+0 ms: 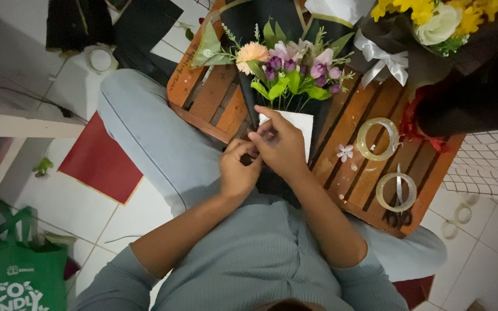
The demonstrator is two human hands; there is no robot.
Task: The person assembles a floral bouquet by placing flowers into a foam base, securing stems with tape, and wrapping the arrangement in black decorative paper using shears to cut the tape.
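White floor tiles (pixel 76 207) lie under a person seated with a slatted wooden counter (pixel 353 115) across the lap, its boards reddish brown. One small bouquet (pixel 286 72) lies near the counter's far edge, with one peach bloom, several purple and pale pink flowers and green leaves, wrapped in dark paper with a white card (pixel 301 124) at the stems. The left hand (pixel 238 170) and the right hand (pixel 280 144) meet at the base of that bouquet, at the counter's near edge, fingers curled shut and pinching something small between them; what it is cannot be made out. Two clear tape rolls (pixel 377 139) sit toward the counter's right edge, one beyond the other, and one pair of scissors (pixel 397 198) lies across the nearer roll. One loose pale flower (pixel 344 152) rests between the hands and the tape. A second bouquet (pixel 433 23), yellow and white with a white ribbon, sits at the far right corner. On the floor lie one red sheet (pixel 99 161), black sheets (pixel 139 29) and one green bag (pixel 15 276).
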